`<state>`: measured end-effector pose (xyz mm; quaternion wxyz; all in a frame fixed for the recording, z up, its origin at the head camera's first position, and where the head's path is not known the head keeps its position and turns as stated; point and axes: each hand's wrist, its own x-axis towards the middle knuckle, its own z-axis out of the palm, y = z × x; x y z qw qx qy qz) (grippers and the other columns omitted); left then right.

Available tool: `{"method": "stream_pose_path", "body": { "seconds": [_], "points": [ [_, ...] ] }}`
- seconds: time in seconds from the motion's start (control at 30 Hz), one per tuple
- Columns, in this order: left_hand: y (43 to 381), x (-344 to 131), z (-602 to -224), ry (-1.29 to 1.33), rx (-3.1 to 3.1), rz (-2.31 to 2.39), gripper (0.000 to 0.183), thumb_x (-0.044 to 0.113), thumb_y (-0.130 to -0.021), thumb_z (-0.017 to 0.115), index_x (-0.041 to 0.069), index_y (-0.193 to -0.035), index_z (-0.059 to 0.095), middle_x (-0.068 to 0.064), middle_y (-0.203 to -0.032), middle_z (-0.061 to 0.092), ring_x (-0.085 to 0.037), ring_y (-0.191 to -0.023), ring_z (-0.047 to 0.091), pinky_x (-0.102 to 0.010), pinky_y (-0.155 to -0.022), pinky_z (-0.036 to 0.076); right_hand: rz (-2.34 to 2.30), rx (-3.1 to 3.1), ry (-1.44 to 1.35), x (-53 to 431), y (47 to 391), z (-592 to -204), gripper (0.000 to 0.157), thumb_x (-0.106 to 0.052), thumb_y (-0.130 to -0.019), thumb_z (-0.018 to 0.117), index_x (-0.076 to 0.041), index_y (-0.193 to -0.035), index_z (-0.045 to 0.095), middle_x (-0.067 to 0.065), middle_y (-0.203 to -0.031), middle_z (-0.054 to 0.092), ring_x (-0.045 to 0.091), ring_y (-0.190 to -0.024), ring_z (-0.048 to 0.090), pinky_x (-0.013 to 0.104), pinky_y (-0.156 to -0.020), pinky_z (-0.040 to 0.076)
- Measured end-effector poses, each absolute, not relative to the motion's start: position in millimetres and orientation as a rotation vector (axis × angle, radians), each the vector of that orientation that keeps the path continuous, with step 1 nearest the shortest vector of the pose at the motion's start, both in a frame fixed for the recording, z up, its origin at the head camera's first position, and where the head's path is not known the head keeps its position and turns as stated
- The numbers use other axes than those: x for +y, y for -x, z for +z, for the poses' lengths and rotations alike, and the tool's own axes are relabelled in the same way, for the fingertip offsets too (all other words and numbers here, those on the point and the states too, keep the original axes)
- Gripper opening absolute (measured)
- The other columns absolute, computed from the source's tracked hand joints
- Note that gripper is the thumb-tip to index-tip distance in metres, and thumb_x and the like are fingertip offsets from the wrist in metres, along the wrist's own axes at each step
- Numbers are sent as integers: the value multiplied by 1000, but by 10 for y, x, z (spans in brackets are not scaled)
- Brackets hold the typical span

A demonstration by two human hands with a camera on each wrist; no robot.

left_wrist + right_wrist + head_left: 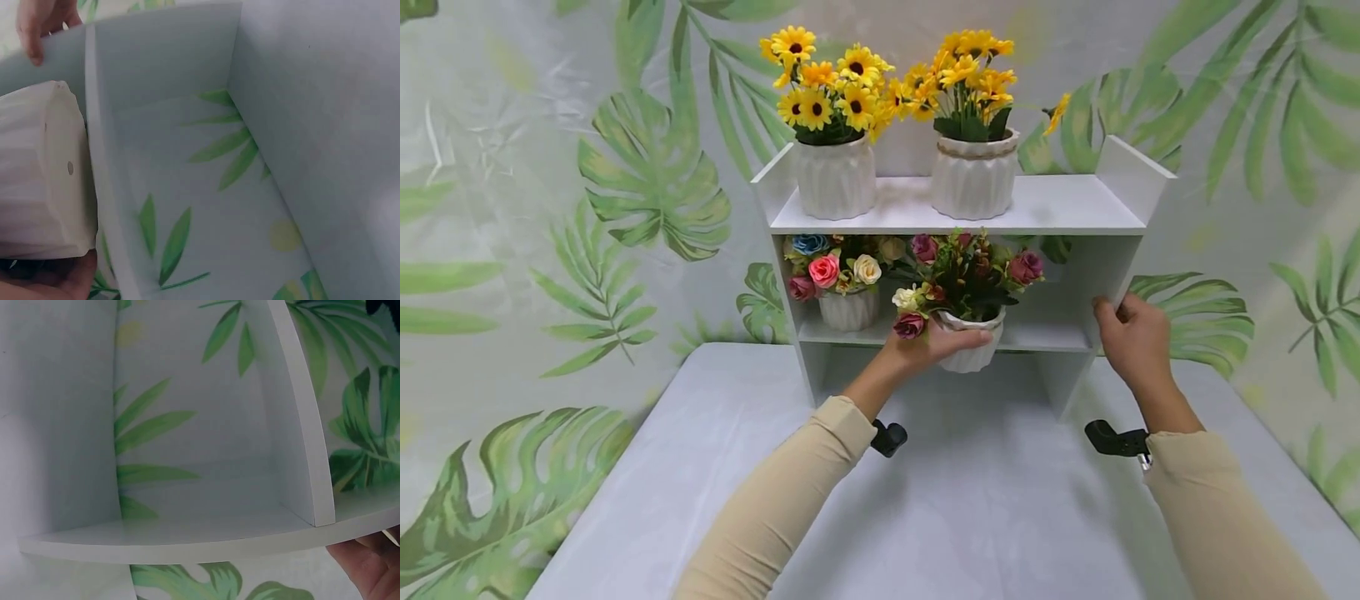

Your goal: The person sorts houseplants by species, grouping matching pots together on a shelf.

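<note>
My left hand [928, 346] grips a white ribbed flower pot [970, 354] from its left side, thumb across the front. Purple and cream artificial roses [970, 271] fill this pot. It is at the front edge of the middle shelf [1045, 336]; in the left wrist view the underside of the pot [70, 162] shows, with a small hole. My right hand [1135, 333] holds the right side panel of the white shelf unit [1108, 267], fingers bent at its edge. The right wrist view catches only part of the right hand [372, 565] beside the panel.
Two white pots [837, 183] of yellow sunflowers stand on the top shelf [1060, 204]. Left on the middle shelf is another white pot [848, 310] with pink, blue and cream roses. The unit stands on a white-covered table [925, 517] before a leaf-print backdrop [655, 167].
</note>
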<state>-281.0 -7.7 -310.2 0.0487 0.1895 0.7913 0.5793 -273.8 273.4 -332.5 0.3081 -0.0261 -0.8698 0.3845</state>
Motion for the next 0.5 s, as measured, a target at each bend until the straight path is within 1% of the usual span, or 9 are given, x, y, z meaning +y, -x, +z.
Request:
{"method": "stream_pose_path", "body": {
  "seconds": [0.1, 0.2, 0.3, 0.5],
  "points": [
    [2890, -41, -3106, -507, 2415, 1762, 84, 33, -79, 83, 17, -149, 39, -3, -150, 48, -19, -141, 44, -43, -115, 41, 1010, -2303, 72, 2736, 2733, -3317, 42, -28, -99, 48, 8, -101, 71, 29, -101, 72, -19, -66, 40, 4, -56, 33],
    [2961, -17, -3094, -406, 2447, 1697, 93, 40, -79, 81, 15, -153, 31, -7, -155, 42, -23, -144, 41, -45, -115, 40, 1011, -2309, 76, 2740, 2725, -3306, 42, -27, -99, 48, 9, -100, 70, 30, -103, 71, -20, -66, 40, 2, -56, 33],
    [3042, 2, -3096, -375, 2459, 1686, 99, 43, -79, 80, 14, -156, 24, -8, -159, 36, -25, -147, 36, -46, -117, 38, 1008, -2315, 83, 2745, 2730, -3305, 42, -27, -99, 48, 9, -99, 70, 31, -103, 71, -21, -66, 39, 2, -56, 33],
    [3149, -2, -3082, -427, 2463, 1666, 95, 40, -81, 79, 13, -156, 26, -9, -160, 34, -24, -148, 34, -44, -118, 37, 1009, -2291, 87, 2724, 2735, -3314, 40, -26, -98, 49, 8, -91, 69, 30, -100, 72, -20, -65, 40, 4, -55, 33]
  ]
}}
